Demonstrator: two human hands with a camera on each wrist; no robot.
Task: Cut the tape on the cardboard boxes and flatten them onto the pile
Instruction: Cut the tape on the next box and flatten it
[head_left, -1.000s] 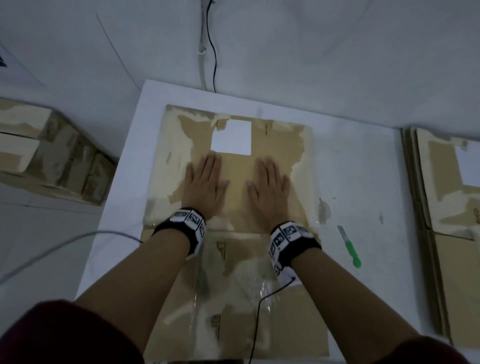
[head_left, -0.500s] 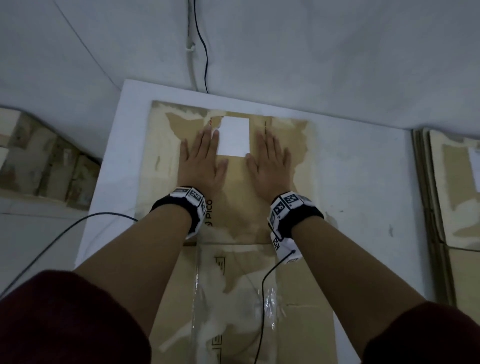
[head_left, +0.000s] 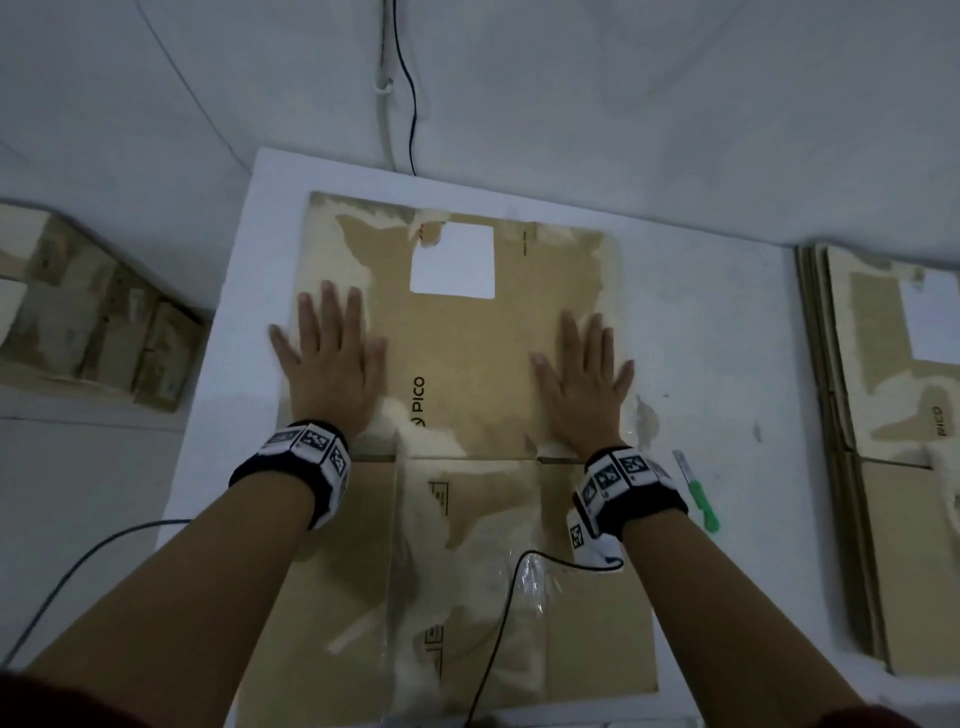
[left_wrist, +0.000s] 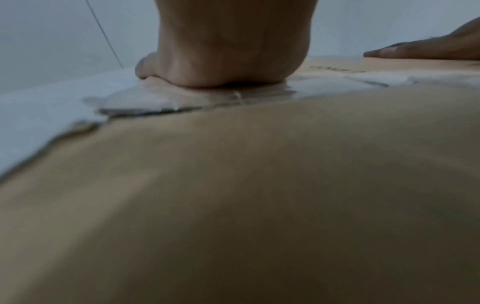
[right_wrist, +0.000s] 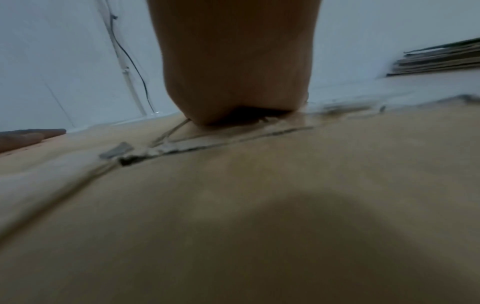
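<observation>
A flattened cardboard box (head_left: 467, 364) with a white label and torn tape patches lies on the white table (head_left: 727, 322). My left hand (head_left: 327, 358) presses flat on its left edge, fingers straight and spread. Near the box's right edge my right hand (head_left: 582, 374) presses flat the same way. In the left wrist view the heel of the left hand (left_wrist: 228, 51) bears down on the cardboard (left_wrist: 259, 185). The right wrist view shows the right hand's heel (right_wrist: 239, 72) on the cardboard (right_wrist: 259, 205). A green-handled knife (head_left: 698, 493) lies on the table just right of my right wrist.
A pile of flattened boxes (head_left: 893, 441) sits at the table's right end, seen also as stacked cardboard edges (right_wrist: 441, 59). Unflattened boxes (head_left: 88, 322) stand on the floor to the left. Cables trail from both wrists and down the wall behind the table.
Both hands slid apart from beside the white label out toward the box's left and right edges, and a little back toward me. They stay flat on the cardboard.
</observation>
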